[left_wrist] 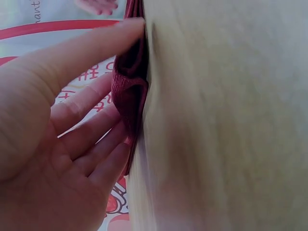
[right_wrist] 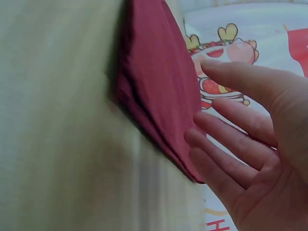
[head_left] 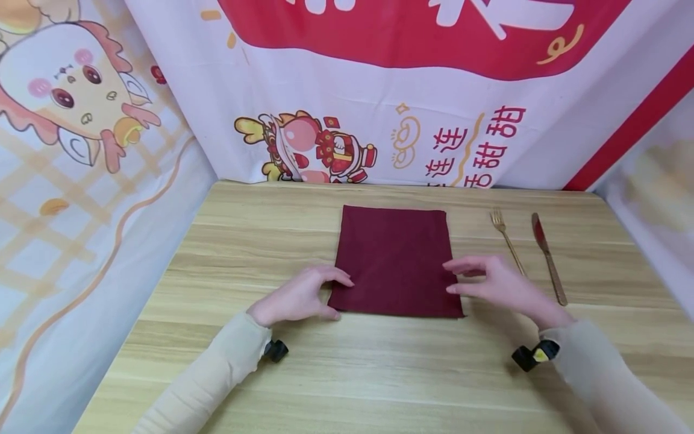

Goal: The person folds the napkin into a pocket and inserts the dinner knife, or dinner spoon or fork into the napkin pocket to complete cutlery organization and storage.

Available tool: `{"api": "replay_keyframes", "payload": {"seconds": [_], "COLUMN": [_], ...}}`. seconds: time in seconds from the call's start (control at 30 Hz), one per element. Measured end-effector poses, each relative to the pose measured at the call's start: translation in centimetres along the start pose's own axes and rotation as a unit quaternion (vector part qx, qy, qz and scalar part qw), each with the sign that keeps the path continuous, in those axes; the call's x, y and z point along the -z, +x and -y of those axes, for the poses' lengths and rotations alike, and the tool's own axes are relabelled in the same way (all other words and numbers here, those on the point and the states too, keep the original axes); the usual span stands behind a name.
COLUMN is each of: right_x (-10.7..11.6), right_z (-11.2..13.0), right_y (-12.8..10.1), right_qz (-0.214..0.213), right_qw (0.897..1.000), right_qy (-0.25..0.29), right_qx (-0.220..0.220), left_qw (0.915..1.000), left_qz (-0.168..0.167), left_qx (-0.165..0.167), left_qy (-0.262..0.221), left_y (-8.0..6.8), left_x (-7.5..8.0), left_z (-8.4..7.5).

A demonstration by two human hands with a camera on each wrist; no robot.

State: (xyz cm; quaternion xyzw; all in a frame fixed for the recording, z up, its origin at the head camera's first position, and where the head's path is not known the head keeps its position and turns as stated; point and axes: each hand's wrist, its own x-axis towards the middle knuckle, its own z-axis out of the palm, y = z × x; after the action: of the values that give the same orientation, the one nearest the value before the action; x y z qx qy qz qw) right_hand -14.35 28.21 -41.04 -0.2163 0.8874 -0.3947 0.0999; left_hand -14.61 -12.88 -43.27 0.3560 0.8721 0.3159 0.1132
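A folded dark red cloth [head_left: 398, 262] lies flat on the wooden table in the head view. My left hand [head_left: 298, 294] rests at its lower left corner, thumb and fingers spread apart. In the left wrist view, the fingers [left_wrist: 94, 127] touch the cloth [left_wrist: 127, 96], whose layered edge bulges between them and the thumb. My right hand [head_left: 496, 283] is at the cloth's right edge, thumb and fingers apart. From the right wrist, the fingers [right_wrist: 231, 139] appear loosely extended beside the cloth [right_wrist: 161, 82], gripping nothing; whether the fingertips touch it is unclear.
A gold fork [head_left: 504, 232] and a gold knife [head_left: 549, 259] lie on the table [head_left: 244, 235] right of the cloth, partly near the right hand. Printed fabric curtains [head_left: 379, 90] stand along the table's back and sides.
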Motion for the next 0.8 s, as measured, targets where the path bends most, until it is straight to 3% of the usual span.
{"api": "replay_keyframes", "payload": {"seconds": [0.3, 0.6, 0.8], "right_x": [-1.9, -2.8, -3.2], "right_z": [-0.5, -1.0, -1.0], "right_y": [-2.1, -2.6, -2.5], "right_qz": [0.045, 0.029, 0.021], "right_qw": [0.999, 0.998, 0.999], "right_qy": [0.003, -0.018, -0.024], "right_qx": [0.002, 0.043, 0.044], "left_qw": [0.9999, 0.9999, 0.9998], "left_qz": [0.003, 0.002, -0.012], "left_qx": [0.009, 0.008, -0.005], "left_qy": [0.007, 0.006, -0.013], "left_y": [-0.2, -0.4, -0.2], "left_x": [0.0, 0.2, 0.6], "left_z": [-0.5, -0.4, 0.0]}}
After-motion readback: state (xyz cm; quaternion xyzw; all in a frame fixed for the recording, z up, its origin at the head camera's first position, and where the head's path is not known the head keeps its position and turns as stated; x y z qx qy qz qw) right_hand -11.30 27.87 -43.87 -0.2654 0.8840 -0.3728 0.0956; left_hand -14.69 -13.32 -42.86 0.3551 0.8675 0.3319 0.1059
